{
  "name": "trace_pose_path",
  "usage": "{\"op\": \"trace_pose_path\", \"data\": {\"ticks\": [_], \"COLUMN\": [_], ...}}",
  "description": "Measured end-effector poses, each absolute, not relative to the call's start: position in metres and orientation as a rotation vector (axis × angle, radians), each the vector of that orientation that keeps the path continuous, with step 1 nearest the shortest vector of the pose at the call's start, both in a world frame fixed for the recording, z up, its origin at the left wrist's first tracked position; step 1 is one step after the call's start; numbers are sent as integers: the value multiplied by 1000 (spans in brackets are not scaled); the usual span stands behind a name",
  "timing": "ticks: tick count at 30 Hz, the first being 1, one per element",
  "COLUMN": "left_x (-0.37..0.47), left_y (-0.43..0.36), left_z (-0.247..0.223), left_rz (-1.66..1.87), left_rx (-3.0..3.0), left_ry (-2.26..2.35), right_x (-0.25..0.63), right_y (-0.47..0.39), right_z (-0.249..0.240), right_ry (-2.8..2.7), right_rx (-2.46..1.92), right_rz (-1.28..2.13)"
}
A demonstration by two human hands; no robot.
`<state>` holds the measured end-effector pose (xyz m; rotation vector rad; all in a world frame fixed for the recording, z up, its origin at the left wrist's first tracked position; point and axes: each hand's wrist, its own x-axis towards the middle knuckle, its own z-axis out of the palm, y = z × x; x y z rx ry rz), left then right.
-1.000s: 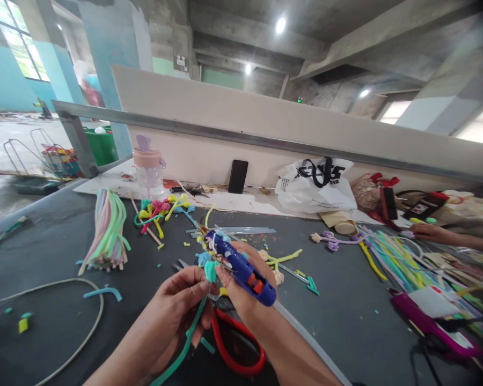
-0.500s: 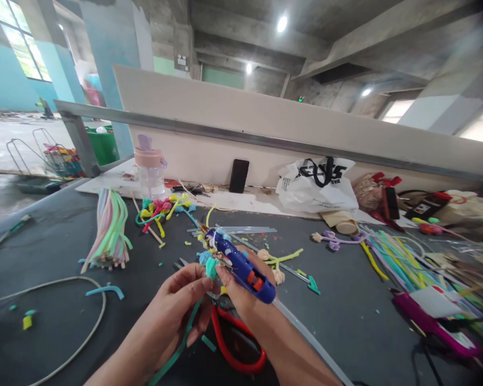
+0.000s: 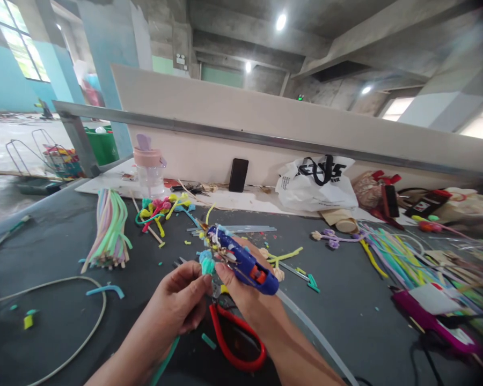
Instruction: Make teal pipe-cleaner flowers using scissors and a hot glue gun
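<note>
My left hand (image 3: 185,297) pinches a small turquoise pipe-cleaner knot (image 3: 207,265), and a long green stem (image 3: 166,360) trails from below it toward the front edge. My right hand (image 3: 247,284) is wrapped round a blue hot glue gun (image 3: 245,262), whose nozzle points up and to the left. A clear glue stick (image 3: 312,332) runs out of the gun's back end. The right thumb is close to the turquoise knot; whether it touches cannot be seen. Under both hands lie red-handled scissors (image 3: 241,364), their blades partly hidden.
At left stands a bundle of pastel pipe cleaners (image 3: 108,230), beside a looped cable (image 3: 102,316). Behind are a water bottle (image 3: 148,171), a phone (image 3: 239,175) and a white bag (image 3: 316,185). More pipe cleaners (image 3: 402,257) and a magenta device (image 3: 434,321) lie at right.
The turquoise knot has shifted slightly left with my left hand. The glue gun has tilted a little and its back end has moved slightly right and up.
</note>
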<state>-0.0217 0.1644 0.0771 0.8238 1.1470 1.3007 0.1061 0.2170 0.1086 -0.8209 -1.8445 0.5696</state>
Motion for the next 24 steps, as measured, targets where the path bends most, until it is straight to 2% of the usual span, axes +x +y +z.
{"op": "trace_pose_path", "data": {"ticks": [24], "left_x": [-24], "left_y": [162], "left_z": [79], "left_rz": [1287], "left_rx": [826], "left_ry": [1111], "right_x": [111], "right_y": [221], "right_z": [105], "right_ry": [-1975], "right_rx": [-655], "right_rz": [569]}}
